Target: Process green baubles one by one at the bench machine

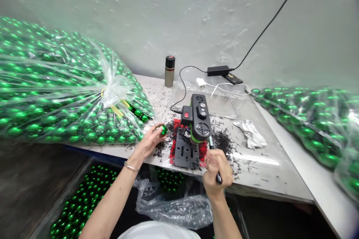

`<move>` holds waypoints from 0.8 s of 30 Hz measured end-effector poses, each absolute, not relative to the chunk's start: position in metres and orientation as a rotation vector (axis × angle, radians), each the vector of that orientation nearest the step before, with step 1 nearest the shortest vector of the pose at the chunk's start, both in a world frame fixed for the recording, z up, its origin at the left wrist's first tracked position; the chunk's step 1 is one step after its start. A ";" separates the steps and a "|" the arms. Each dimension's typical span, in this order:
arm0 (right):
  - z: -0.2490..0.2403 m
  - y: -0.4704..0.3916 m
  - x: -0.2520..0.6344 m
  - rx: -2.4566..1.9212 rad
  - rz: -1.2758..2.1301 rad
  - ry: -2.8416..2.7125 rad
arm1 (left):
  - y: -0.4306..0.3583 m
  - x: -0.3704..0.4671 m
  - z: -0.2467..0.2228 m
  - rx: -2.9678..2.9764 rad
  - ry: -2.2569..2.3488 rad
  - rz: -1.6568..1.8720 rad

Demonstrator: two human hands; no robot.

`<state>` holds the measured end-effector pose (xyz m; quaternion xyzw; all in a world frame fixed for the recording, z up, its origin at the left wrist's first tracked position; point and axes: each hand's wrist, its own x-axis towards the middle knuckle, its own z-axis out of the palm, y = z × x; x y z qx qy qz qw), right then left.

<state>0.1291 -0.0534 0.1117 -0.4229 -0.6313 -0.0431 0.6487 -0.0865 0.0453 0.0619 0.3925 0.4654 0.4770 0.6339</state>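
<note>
Between the fingertips of my left hand (153, 139) is a shiny green ball (164, 130), held just left of a small black bench machine (200, 117). The machine has round vents, a red switch and a slotted black base plate (186, 153) on a red mat (172, 151). Wrapped round the machine's black-handled lever (219, 178) is my right hand (218, 168), closed in a fist at the front right. Black scraps (223, 142) lie thickly around the base. What sits under the machine's head is mostly hidden.
A big clear bag of green balls (64, 93) fills the left; another bag (308, 119) lies at right. Below the table edge is an open bin of balls (84, 198) with crumpled plastic (174, 209). A bottle (169, 71), power adapter (218, 71) and white gloves (251, 134) lie on the table.
</note>
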 end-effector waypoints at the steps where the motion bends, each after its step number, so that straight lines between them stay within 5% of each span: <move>1: 0.113 -0.053 0.129 -0.965 -0.101 -1.442 | 0.040 -0.077 0.057 0.914 1.075 1.080; 14: 0.117 -0.056 0.128 -1.001 -0.109 -1.485 | -0.003 -0.006 0.030 1.965 1.326 0.944; 24: 0.114 -0.056 0.127 -0.985 -0.084 -1.487 | -0.002 0.000 0.020 2.047 1.358 1.059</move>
